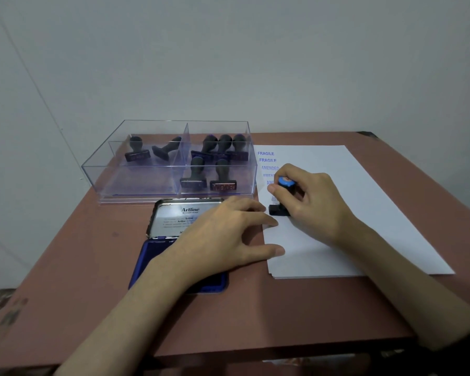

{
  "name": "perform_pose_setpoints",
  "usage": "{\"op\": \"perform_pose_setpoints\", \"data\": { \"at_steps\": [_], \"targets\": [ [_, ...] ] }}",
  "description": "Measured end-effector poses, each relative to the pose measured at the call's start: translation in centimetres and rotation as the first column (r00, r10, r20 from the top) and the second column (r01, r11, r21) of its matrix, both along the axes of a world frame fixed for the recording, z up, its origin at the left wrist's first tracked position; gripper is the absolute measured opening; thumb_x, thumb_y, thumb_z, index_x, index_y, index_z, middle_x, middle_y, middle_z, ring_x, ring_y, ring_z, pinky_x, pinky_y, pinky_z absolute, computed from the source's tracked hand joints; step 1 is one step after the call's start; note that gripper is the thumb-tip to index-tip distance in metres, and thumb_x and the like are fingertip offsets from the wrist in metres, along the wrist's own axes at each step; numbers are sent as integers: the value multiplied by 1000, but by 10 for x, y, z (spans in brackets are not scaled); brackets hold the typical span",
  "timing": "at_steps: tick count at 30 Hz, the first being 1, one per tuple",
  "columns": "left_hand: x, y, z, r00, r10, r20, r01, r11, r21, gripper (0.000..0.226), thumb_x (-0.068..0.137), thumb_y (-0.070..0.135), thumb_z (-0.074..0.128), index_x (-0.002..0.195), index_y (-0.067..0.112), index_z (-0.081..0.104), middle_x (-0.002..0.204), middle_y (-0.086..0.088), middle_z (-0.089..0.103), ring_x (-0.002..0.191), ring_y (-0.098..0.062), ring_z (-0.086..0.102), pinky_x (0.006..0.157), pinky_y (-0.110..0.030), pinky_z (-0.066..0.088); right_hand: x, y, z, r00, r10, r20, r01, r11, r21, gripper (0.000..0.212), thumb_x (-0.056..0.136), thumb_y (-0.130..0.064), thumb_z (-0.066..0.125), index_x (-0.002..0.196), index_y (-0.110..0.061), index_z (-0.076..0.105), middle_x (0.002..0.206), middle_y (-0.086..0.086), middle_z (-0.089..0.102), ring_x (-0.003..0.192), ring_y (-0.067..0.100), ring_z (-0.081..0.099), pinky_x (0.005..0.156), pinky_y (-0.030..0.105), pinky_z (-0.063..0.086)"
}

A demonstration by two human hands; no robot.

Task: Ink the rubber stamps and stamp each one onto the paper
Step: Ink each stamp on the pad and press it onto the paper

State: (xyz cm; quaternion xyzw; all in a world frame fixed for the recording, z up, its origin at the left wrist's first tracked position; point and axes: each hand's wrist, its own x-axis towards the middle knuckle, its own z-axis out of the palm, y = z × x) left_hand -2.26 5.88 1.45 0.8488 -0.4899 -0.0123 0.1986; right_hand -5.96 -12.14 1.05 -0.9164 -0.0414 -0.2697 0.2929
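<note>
My right hand (314, 202) grips a black rubber stamp with a blue cap (284, 185), its base down on the white paper (364, 202). Blue prints reading FRAGILE and AMENDED run down the paper's left side, partly hidden by that hand. My left hand (228, 234) lies with fingers spread flat, its fingertips on the paper's left edge, above the open blue ink pad (158, 256) with its Artline lid (174, 218) raised. Several black stamps (223, 183) stand or lie in a clear two-compartment box (136, 180).
The brown table (92, 267) ends at a front edge near the bottom of the view and a right corner behind the paper. A plain wall stands behind the box.
</note>
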Motion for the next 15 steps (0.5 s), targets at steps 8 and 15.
{"op": "perform_pose_setpoints", "data": {
  "at_steps": [8, 15],
  "targets": [
    [-1, 1, 1, 1000, -2, -6, 2, 1000, -7, 51, 78, 60, 57, 122, 36, 57, 131, 14, 47, 121, 0, 36, 98, -18, 30, 1, 1, -1, 1000, -11, 21, 12, 998, -55, 14, 87, -27, 53, 78, -19, 45, 56, 6, 52, 50, 20, 39, 52, 16, 31],
    [0, 0, 1, 1000, -8, 3, 8, 1000, 1, 52, 78, 62, 55, 123, 36, 56, 131, 13, 47, 120, -1, 36, 98, -20, 33, 0, 2, -2, 998, -40, 41, 45, 993, -108, 13, 85, -29, 49, 78, -20, 43, 53, 3, 49, 45, 15, 41, 51, 15, 31]
  ]
}}
